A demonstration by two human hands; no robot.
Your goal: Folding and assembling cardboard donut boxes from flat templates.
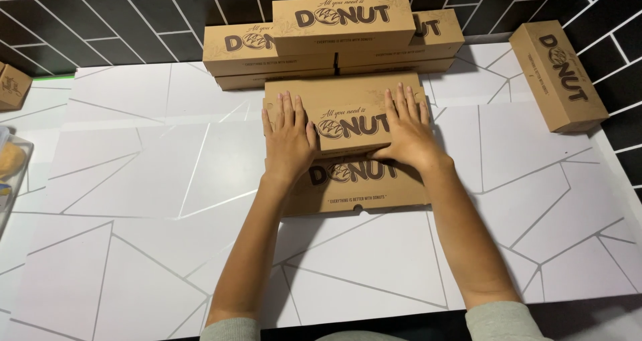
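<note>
Cardboard box: a brown, flat, long pastry box point(348, 124) lies on the bench in front of the person, its printed lid facing up and its front face towards the camera.
Left hand: the left hand point(289, 140) lies flat on the left part of the lid, palm down, fingers spread and straight, pinching nothing.
Right hand: the right hand point(406, 130) lies flat on the right part of the lid, palm down, fingers spread, thumb at the lid's front edge, pinching nothing.
Bench: a white bench point(134, 200) with thin grey lines in a broken, angular pattern carries everything.
Stack behind: a stack of the same brown boxes point(334, 37) stands just behind the held box, against the wall.
Right side: one more brown box point(558, 77) lies at an angle, well apart from the hands.
Wall: dark tiles point(100, 13) with pale joints.
Left edge: a clear plastic tray point(13, 164) is partly cut off.
</note>
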